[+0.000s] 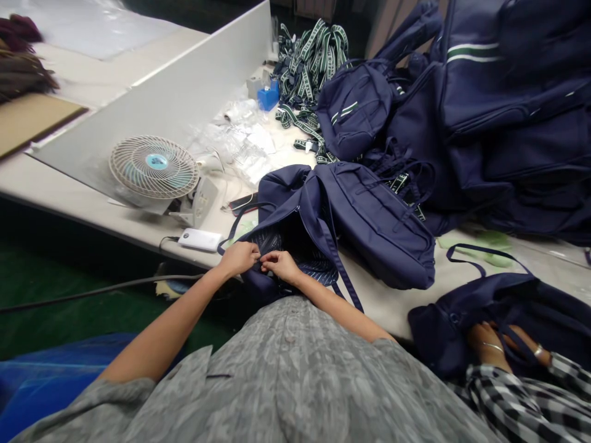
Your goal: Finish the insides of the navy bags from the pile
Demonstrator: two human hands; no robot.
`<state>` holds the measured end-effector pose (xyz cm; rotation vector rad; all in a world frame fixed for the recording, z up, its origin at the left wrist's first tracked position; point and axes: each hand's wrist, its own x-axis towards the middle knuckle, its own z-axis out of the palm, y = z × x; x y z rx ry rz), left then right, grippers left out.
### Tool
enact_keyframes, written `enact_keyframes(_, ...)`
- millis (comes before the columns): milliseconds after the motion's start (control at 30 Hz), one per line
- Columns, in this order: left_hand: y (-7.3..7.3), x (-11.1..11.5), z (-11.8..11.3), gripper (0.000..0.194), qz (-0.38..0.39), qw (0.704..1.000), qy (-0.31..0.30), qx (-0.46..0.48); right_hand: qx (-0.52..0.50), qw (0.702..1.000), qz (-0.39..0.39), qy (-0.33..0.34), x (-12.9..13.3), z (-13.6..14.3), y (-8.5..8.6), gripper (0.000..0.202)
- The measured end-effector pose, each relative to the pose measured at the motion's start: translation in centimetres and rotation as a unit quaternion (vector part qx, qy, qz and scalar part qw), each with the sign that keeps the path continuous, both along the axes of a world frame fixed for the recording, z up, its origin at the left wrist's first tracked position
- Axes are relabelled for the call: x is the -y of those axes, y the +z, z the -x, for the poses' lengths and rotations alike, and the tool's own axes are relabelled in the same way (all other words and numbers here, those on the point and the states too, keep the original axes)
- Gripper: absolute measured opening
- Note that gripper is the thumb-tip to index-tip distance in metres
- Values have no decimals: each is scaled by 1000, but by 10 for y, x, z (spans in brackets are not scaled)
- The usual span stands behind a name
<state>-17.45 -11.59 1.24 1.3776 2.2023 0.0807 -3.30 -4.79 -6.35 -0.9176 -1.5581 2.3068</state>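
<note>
An open navy bag [318, 215] lies at the table's front edge, its patterned lining showing inside the mouth. My left hand [241, 257] is closed at the left side of that opening, fingertips pinched at the lining or edge. Just to its right, my right hand [281, 266] is also closed, thumb and fingers pressed together. The two hands nearly meet, and what lies between their fingertips is too small to make out. Against the bag's right side rests another navy bag [373, 227].
A fan [154, 167] and a white power bank [200, 240] stand left. Behind are plastic wrappers [244, 138], a blue box [268, 96], printed straps [309, 64] and piled navy bags [498, 123]. At right, a co-worker's hands [489, 346] reach into another bag [545, 301].
</note>
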Motion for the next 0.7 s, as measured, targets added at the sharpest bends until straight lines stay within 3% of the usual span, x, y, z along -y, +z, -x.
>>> enact_keyframes(133,-2,-1,3,20,0,999,-9,37,3,999,29,-38,-1,1,6,12)
enact_keyframes(333,0,-1,2,21,-15,997,-28,71,44,978,165,-120,-8,5,18,16)
enact_keyframes(700,-8,12,0,29,-88,993,-59,59,90,972,198,-91,-13,11,20,21)
